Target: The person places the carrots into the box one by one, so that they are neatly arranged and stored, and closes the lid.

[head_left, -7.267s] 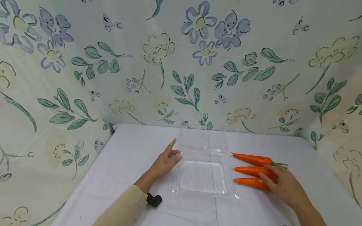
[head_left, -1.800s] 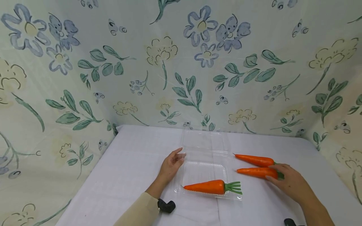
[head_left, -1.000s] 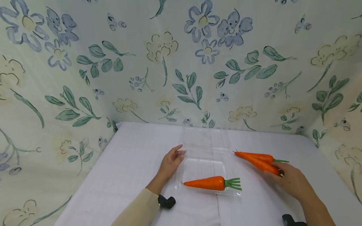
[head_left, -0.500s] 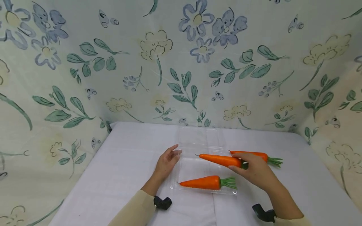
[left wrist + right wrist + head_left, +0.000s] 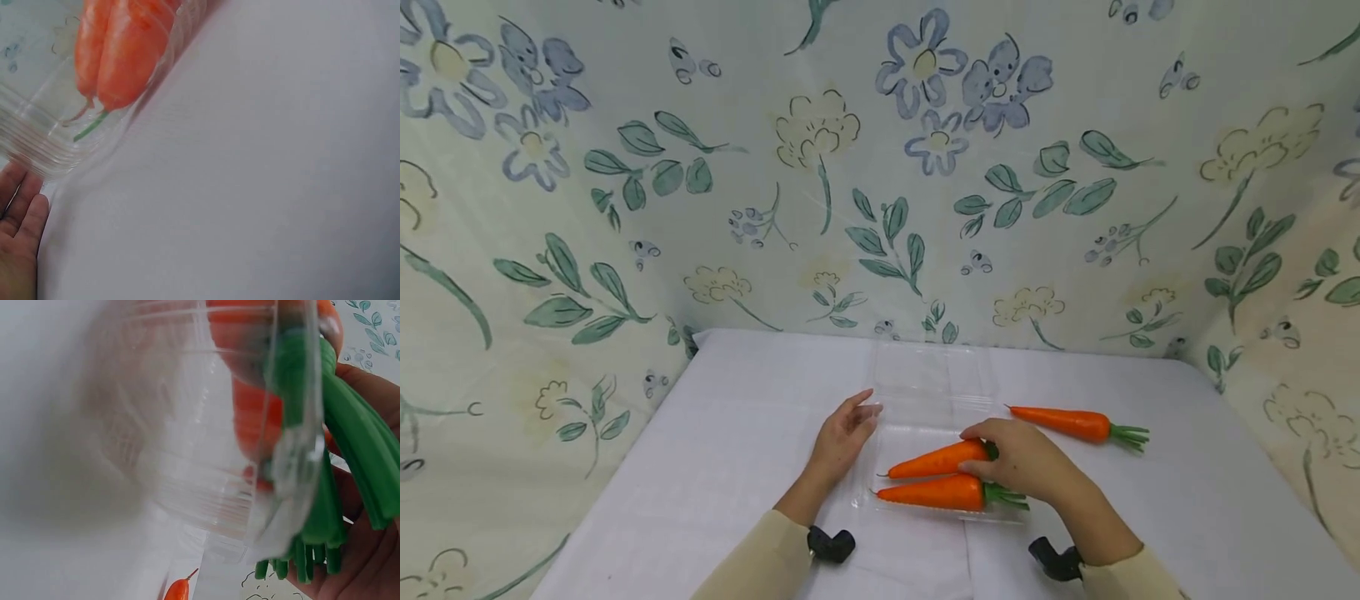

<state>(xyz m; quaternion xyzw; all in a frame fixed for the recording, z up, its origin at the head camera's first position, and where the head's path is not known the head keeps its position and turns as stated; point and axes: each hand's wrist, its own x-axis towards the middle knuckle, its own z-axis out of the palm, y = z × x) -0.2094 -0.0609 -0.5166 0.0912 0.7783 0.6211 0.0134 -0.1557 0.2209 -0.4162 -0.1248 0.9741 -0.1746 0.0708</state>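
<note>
A clear plastic clamshell container (image 5: 913,437) lies opened out on the white cloth, its lid (image 5: 925,371) folded back towards the wall. In its base, along the near side, is an orange carrot (image 5: 932,493) with green stems pointing right. Just behind and alongside it, my right hand (image 5: 1026,458) pinches a second carrot (image 5: 936,460) near its top, thumb on the near side. Green stems (image 5: 362,444) hang over the container's edge in the right wrist view. My left hand (image 5: 838,437) rests with relaxed fingers at the container's left side; its fingertips (image 5: 39,203) meet the ridged wall.
A third carrot (image 5: 1067,423) lies on the tablecloth (image 5: 737,450) to the right of the container, tip pointing left. Behind the table hangs a floral curtain (image 5: 760,167). Black camera mounts (image 5: 831,546) stick out from both wrists.
Earlier all three carrots lay right of the container. One went into its near side; since then my right hand has carried a second leftwards into it. My left hand stays at the left side.
</note>
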